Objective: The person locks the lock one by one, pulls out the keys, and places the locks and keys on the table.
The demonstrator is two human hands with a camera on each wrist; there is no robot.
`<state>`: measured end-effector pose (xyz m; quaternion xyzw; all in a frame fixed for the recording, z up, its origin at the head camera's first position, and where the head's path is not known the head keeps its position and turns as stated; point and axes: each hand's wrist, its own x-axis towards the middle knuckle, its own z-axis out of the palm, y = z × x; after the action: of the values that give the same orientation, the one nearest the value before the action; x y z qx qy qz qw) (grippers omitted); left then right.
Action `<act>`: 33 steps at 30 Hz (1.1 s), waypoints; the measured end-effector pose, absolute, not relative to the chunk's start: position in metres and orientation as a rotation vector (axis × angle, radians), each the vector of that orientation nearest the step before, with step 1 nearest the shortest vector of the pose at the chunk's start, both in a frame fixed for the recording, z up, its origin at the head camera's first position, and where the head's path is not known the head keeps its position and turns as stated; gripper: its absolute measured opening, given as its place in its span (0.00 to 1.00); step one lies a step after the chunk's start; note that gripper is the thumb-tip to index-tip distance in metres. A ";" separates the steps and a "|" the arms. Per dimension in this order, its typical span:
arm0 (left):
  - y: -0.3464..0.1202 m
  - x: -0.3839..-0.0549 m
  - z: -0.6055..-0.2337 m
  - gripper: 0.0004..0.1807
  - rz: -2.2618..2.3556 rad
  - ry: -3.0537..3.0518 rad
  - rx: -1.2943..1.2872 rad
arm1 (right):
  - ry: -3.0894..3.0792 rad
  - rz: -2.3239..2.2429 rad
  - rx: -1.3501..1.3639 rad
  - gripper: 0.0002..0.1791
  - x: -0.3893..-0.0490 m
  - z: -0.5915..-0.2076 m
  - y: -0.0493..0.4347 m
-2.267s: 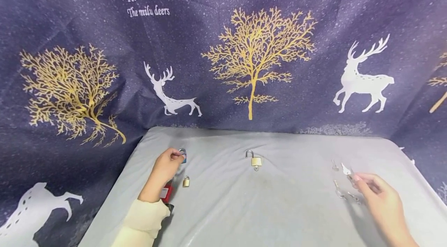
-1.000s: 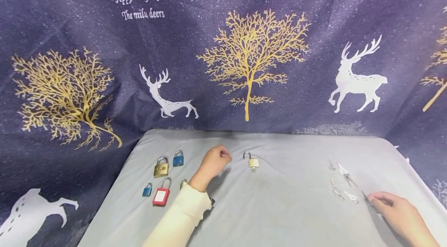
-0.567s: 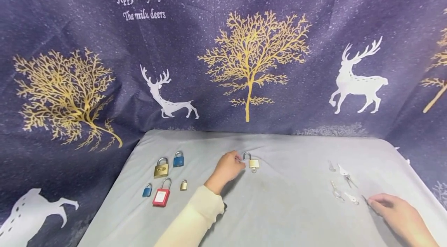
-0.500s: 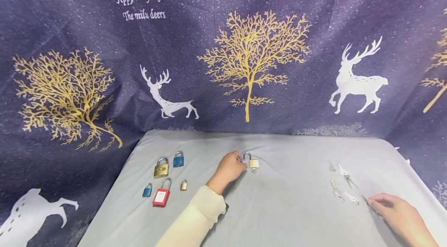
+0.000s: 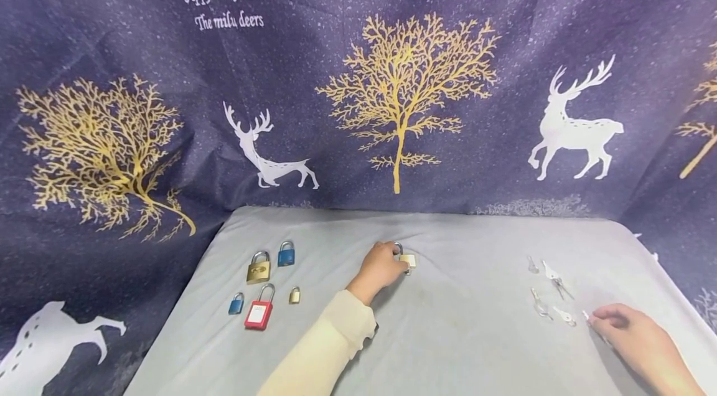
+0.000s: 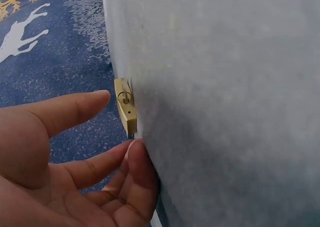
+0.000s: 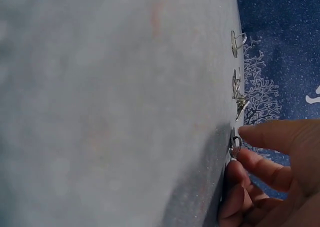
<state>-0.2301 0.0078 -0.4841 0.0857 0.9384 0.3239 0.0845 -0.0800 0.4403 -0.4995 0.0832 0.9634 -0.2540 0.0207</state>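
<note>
A brass padlock [image 5: 410, 260] with its shackle swung open lies mid-table, a small round part at its lower end. My left hand [image 5: 383, 266] is at its left side, covering some of the shackle. In the left wrist view the thumb is extended, with a gap between it and the padlock [image 6: 126, 107]; the bent fingers come close to the shackle end, and whether they touch it is unclear. My right hand [image 5: 633, 330] pinches a small key [image 5: 585, 315] low over the table at the right; a ring [image 7: 236, 146] shows between thumb and index finger.
Several keys [image 5: 539, 306] lie left of my right hand. At the left are a large brass padlock [image 5: 259, 270], a blue padlock [image 5: 286, 255], a small blue padlock [image 5: 236, 304], a red padlock [image 5: 259, 314] and a small brass padlock [image 5: 294, 296]. A patterned curtain [image 5: 476, 197] hangs behind the grey-covered table [image 5: 476, 346].
My left hand has left the blue padlock and travelled right to the open brass padlock. The right hand shifted toward the near right, away from the other keys, then stayed nearly still.
</note>
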 end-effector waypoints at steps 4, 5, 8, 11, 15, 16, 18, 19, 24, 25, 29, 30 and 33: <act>0.011 -0.232 -0.485 0.21 0.900 2.867 0.257 | 3.054 -0.797 0.269 0.22 -0.081 -0.499 0.439; 0.012 -0.232 -0.486 0.20 0.883 2.882 0.256 | 3.082 -0.791 0.274 0.21 -0.080 -0.499 0.438; 0.014 -0.233 -0.486 0.16 0.839 2.918 0.254 | 3.149 -0.806 0.302 0.20 -0.079 -0.495 0.435; 0.016 -0.234 -0.485 0.19 0.792 2.931 0.243 | 3.173 -0.841 0.330 0.20 -0.078 -0.489 0.430; 0.019 -0.234 -0.485 0.20 0.752 2.918 0.212 | 3.206 -0.900 0.337 0.19 -0.077 -0.481 0.422; 0.020 -0.235 -0.485 0.21 0.745 2.913 0.202 | 3.218 -0.913 0.340 0.18 -0.077 -0.480 0.419; 0.023 -0.235 -0.484 0.26 0.734 2.896 0.180 | 3.238 -0.938 0.336 0.17 -0.077 -0.478 0.414; 0.024 -0.236 -0.484 0.29 0.724 2.892 0.175 | 3.246 -0.946 0.336 0.16 -0.076 -0.477 0.411; 0.027 -0.239 -0.485 0.26 0.698 2.883 0.166 | 3.225 -0.982 0.321 0.15 -0.076 -0.470 0.400; 0.027 -0.239 -0.486 0.26 0.694 2.880 0.165 | 3.218 -0.985 0.317 0.14 -0.076 -0.469 0.398; 0.027 -0.240 -0.485 0.28 0.716 2.838 0.138 | 3.214 -0.987 0.287 0.13 -0.078 -0.465 0.388; 0.026 -0.240 -0.485 0.29 0.727 2.828 0.130 | 3.219 -0.998 0.274 0.13 -0.079 -0.465 0.385; 0.026 -0.239 -0.483 0.31 0.773 2.810 0.126 | 3.222 -1.012 0.245 0.13 -0.082 -0.464 0.375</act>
<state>-0.2395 0.0256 -0.4826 0.0430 0.9572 0.2632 0.1121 -0.0824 0.3748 -0.4639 0.0719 0.9445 -0.2965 -0.1221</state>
